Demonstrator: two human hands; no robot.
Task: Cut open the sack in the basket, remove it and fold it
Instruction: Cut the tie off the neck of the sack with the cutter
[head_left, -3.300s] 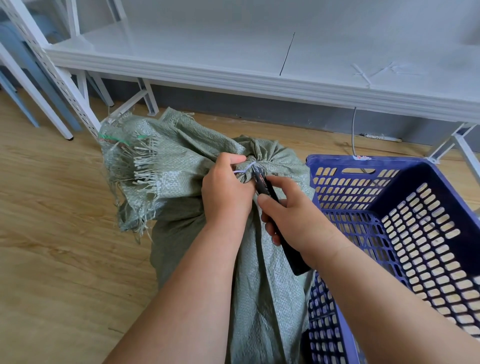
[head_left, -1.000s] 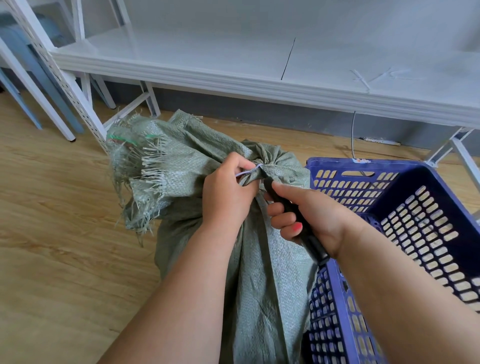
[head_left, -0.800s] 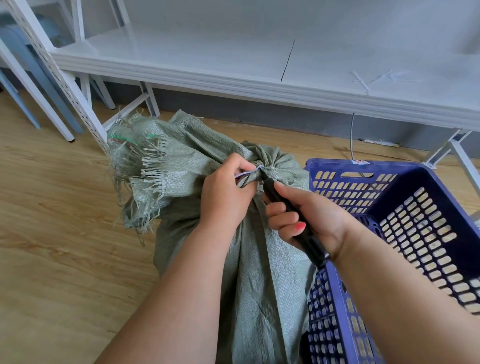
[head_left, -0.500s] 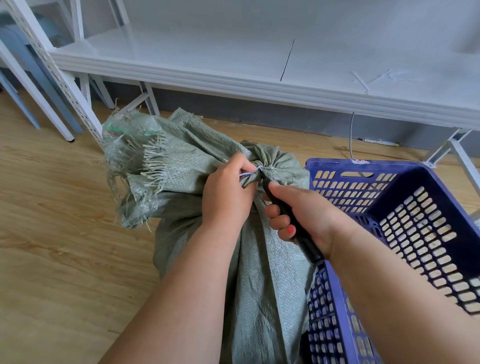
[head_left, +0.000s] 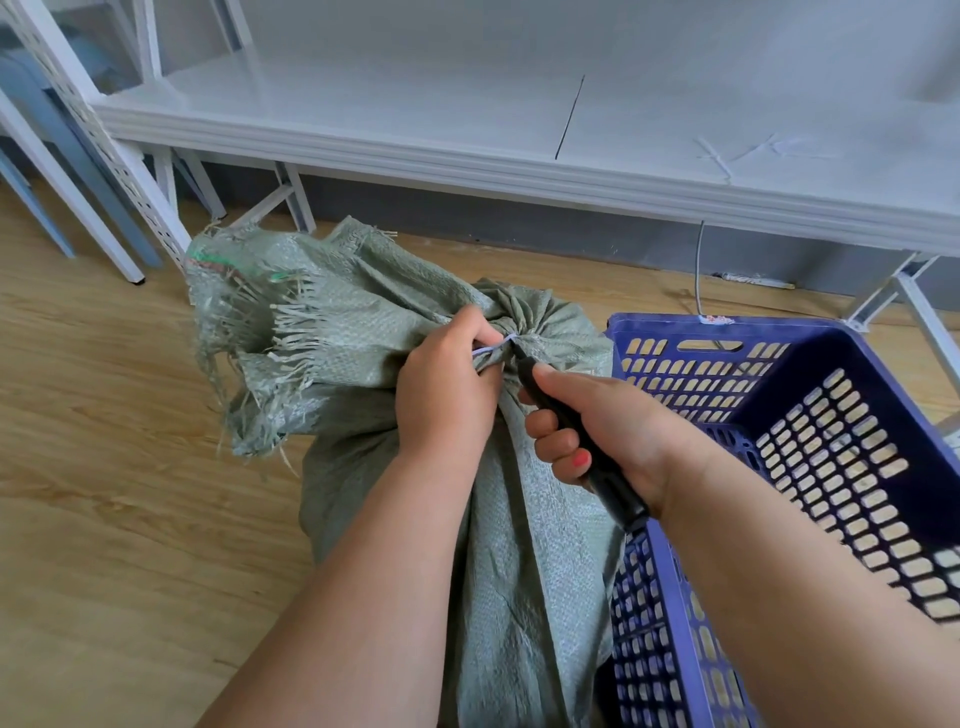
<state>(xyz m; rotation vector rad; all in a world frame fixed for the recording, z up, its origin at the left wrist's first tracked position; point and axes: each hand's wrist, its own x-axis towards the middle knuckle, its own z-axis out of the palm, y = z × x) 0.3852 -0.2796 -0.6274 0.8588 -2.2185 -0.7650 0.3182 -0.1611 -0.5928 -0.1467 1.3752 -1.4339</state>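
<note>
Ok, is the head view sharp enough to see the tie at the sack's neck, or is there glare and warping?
Head view: tie sharp, evenly lit, no glare; shelf edge bows from wide-angle distortion; the tool's blade tip is too small to make out.

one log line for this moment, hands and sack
left hand: pinches tie at sack neck | right hand: grips cutter, tip at tie | sack: tied

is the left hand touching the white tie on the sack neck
Touching. In the head view the left hand pinches the white tie where it loops off the gathered neck of the sack, no gap between fingers and tie.
</note>
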